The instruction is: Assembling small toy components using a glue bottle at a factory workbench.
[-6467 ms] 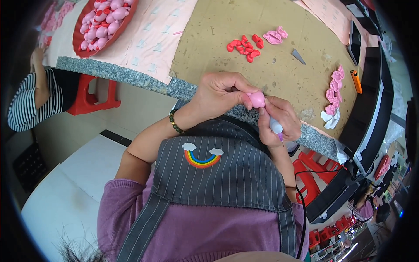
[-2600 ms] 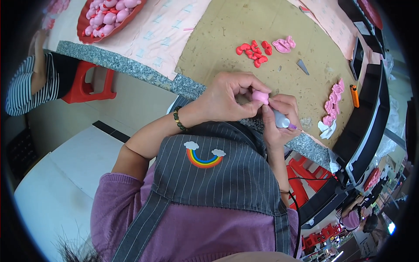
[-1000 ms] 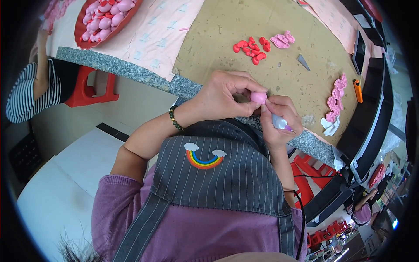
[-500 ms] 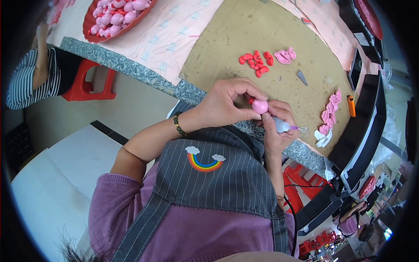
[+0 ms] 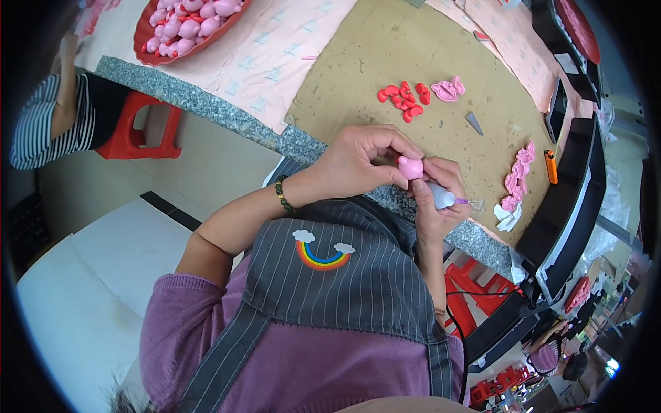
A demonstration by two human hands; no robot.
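My left hand (image 5: pixel 363 162) pinches a small pink rounded toy piece (image 5: pixel 410 167) between thumb and fingers, just over the table's grey stone edge (image 5: pixel 206 103). My right hand (image 5: pixel 435 199) is closed around a small white tube with a purple tip (image 5: pixel 446 198), held right beside the pink piece. Further out on the tan mat (image 5: pixel 385 55) lie several small red parts (image 5: pixel 405 102) and a pink part (image 5: pixel 449 89).
A red tray of pink pieces (image 5: pixel 186 20) sits at the far left on pink paper. More pink pieces (image 5: pixel 518 180) and white scraps lie at the right, near an orange lighter (image 5: pixel 551 166) and a grey blade (image 5: pixel 474 122). Another person in a striped sleeve (image 5: pixel 48 117) sits beside a red stool (image 5: pixel 138 131).
Both hands stay together on the pink piece and the tube, shifting only slightly. The view has drifted a little over the table.
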